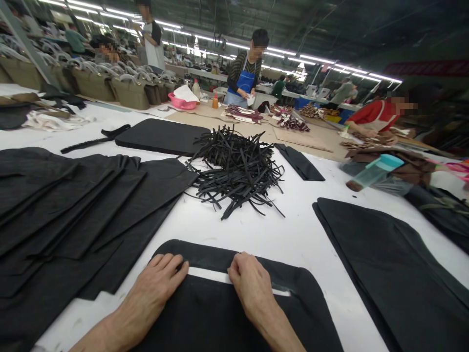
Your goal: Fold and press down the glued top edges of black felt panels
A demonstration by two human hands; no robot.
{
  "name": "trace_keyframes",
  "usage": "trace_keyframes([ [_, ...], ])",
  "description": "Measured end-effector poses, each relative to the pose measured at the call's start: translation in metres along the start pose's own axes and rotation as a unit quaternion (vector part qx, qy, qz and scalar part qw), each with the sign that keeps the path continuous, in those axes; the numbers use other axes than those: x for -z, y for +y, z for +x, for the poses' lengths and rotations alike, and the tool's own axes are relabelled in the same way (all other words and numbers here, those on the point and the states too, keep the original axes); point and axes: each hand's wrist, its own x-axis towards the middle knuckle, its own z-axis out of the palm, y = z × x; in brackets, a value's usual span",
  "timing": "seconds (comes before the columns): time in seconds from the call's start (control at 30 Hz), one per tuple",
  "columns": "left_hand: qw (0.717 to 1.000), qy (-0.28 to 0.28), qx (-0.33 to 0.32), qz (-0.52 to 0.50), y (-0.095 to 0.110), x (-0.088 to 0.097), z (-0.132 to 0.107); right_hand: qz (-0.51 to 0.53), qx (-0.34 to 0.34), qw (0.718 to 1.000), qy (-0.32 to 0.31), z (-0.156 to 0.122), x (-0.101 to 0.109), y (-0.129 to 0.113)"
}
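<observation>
In front of me lies a black panel [220, 313] of smooth, leather-like sheet with rounded corners. A long, narrow white strip [210, 275] shows along a slot near its far edge; whether it is tape or the tabletop seen through is unclear. My left hand [157, 283] grips the slot's left end, fingers curled over the far band and thumb at the slot. My right hand [251, 283] is closed on the slot's edge farther right, fingertips bent down and partly hidden. Just beyond is a heap of thin black strips [240, 168].
Overlapping black sheets [73, 210] cover the left side, and stacked black panels [388, 259] lie at right. Behind are a thick black stack [161, 136], a narrow black piece [300, 162] and a tilted bottle [377, 171]. A person in a blue apron [245, 80] works across the table.
</observation>
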Motion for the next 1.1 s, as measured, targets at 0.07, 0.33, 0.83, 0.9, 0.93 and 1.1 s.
trace_keyframes([
  [0.07, 0.999, 0.012, 0.032, 0.01, 0.007, 0.007, 0.005, -0.005, 0.001, 1.0, 0.002, 0.0, 0.001, -0.001],
  [0.33, 0.997, -0.025, -0.052, -0.043, 0.07, 0.01, 0.046, -0.003, 0.011, 1.0, 0.009, -0.002, 0.002, -0.001],
  [0.83, 0.997, 0.058, -0.05, 0.027, 0.077, -0.017, 0.041, 0.065, 0.142, 0.985, 0.071, -0.031, 0.005, 0.09],
  [0.9, 0.996, 0.058, -0.05, 0.04, 0.08, -0.02, 0.04, 0.053, 0.13, 0.987, 0.075, -0.034, 0.006, 0.093],
  [0.93, 0.996, 0.055, -0.05, 0.048, 0.082, -0.021, 0.039, 0.049, 0.121, 0.989, 0.074, -0.034, 0.006, 0.093],
  [1.1, 0.996, 0.009, -0.047, 0.078, 0.091, -0.016, 0.041, 0.016, 0.062, 0.997, 0.043, -0.033, 0.008, 0.088],
])
